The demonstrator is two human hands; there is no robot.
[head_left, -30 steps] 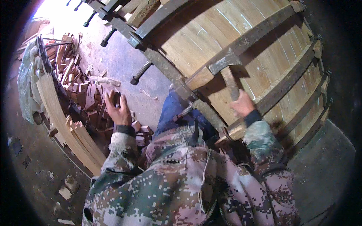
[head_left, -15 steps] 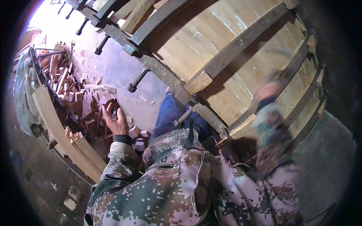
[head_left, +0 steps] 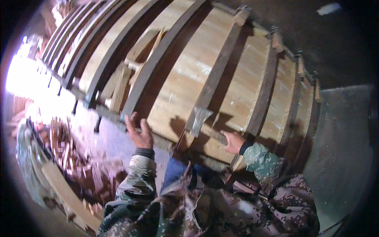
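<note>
Closest to us are our two camouflage sleeves (head_left: 136, 170), rising from the lower edge over one pair of blue trousers (head_left: 174, 173). Our left forearm points nearly straight up, and the left hand (head_left: 140, 134) is wide, fingers raised and apart, thumb lifted, with nothing in its grasp; it's at the panel's near edge, by the end of a dark bar, and we can't tell whether the fingertips touch. Our right forearm slants up and inward, and here's the right hand (head_left: 235, 142), fingers wrapped round the handle of one hammer (head_left: 201, 121), the handle running up and left to a grey head. That head sits over the lower end of one dark clamp bar (head_left: 215, 83); contact we can't make out. Below it all we have one broad wooden panel (head_left: 177, 94), pale boards side by side. Counting bars, we get four from the hammer's rightward, and four wooden blocks (head_left: 278, 43), one at each upper end; leftward they crowd together too tightly for a sure count. A few loose wood pieces (head_left: 120, 87) lie between bars left of the hammer. Off to our left we spot one long plank (head_left: 71, 193), one clear plastic sheet (head_left: 31, 170) and a heap of offcuts (head_left: 96, 175), too many to count, and farthest off, one glaring patch of light (head_left: 25, 75).
</note>
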